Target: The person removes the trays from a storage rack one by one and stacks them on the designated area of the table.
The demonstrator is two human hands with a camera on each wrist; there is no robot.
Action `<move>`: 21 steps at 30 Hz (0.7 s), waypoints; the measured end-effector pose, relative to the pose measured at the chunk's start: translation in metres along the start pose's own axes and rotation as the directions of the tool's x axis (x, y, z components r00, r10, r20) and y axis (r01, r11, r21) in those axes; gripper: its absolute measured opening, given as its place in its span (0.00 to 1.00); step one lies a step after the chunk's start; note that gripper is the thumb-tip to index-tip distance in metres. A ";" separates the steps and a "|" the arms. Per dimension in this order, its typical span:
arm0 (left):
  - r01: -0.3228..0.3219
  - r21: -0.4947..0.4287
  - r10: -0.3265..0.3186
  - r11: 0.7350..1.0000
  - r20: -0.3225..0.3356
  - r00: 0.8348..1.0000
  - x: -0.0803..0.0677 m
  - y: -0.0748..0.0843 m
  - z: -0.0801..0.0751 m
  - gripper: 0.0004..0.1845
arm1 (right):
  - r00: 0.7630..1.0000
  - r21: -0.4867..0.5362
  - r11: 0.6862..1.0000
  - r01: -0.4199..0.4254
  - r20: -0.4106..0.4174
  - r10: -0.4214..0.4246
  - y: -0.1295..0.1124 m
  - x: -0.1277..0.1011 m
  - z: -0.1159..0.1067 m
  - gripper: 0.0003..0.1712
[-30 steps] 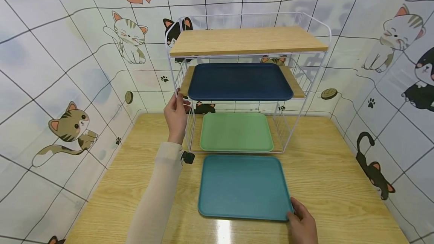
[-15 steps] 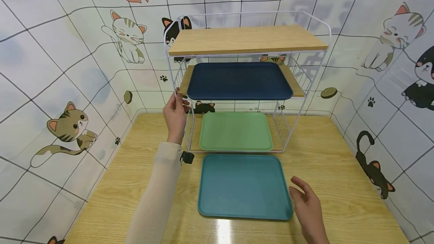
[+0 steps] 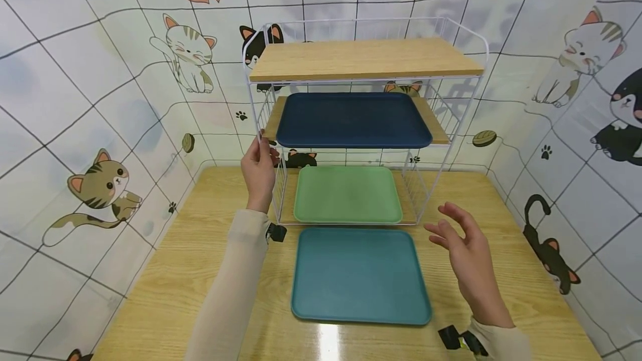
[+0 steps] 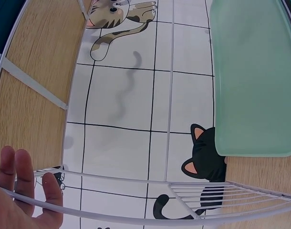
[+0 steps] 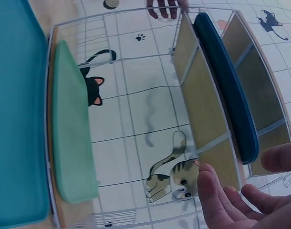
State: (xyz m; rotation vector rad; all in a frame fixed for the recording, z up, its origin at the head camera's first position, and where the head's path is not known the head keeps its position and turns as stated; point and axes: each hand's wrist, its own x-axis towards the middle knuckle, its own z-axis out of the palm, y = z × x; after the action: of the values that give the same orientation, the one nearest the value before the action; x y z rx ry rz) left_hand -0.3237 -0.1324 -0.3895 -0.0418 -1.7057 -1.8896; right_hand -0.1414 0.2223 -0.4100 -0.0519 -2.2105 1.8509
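My left hand (image 3: 259,171) grips the left front post of a white wire shelf rack (image 3: 432,194) at the height of its middle board. In the left wrist view the fingers (image 4: 24,171) curl around the white wire. My right hand (image 3: 468,255) hovers to the right of the rack's foot with spread, slightly bent fingers and nothing in it. On the middle board lies a dark blue tray (image 3: 354,120), and on the bottom board a light green tray (image 3: 348,194). A teal tray (image 3: 359,277) rests on the table before the rack.
The rack's top wooden board (image 3: 366,59) carries nothing. A wood-grain table (image 3: 200,272) bears the rack. Cat-printed wall covering (image 3: 100,99) encloses it at the back and both sides.
My right hand has let go of the teal tray's right front corner, then moved away and up toward the rack's right side. The left hand keeps its grip on the post.
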 end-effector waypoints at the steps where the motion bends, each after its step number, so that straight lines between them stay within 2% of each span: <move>1: 0.002 0.000 -0.002 1.000 -0.001 1.000 0.000 0.000 0.000 0.18 | 1.000 0.009 1.000 0.011 0.002 -0.011 -0.003 0.003 0.000 0.31; 5: 0.000 0.002 0.000 1.000 0.003 1.000 -0.001 0.001 -0.001 0.18 | 0.999 0.055 0.997 0.049 0.009 -0.050 -0.014 0.012 0.002 0.32; 12: -0.021 -0.002 0.021 1.000 0.018 1.000 0.000 0.001 -0.002 0.17 | 0.994 0.057 0.993 0.103 0.028 -0.105 -0.029 0.027 0.007 0.31; 21: -0.014 0.012 0.014 1.000 0.019 1.000 0.000 -0.001 -0.002 0.18 | 0.992 0.078 0.989 0.122 0.017 -0.124 -0.050 0.052 0.012 0.34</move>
State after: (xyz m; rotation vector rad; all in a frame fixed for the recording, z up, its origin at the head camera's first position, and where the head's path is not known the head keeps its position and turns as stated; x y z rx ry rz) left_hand -0.3235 -0.1342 -0.3902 -0.0664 -1.7250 -1.8736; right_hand -0.1871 0.2115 -0.3547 0.1165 -2.1027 1.8756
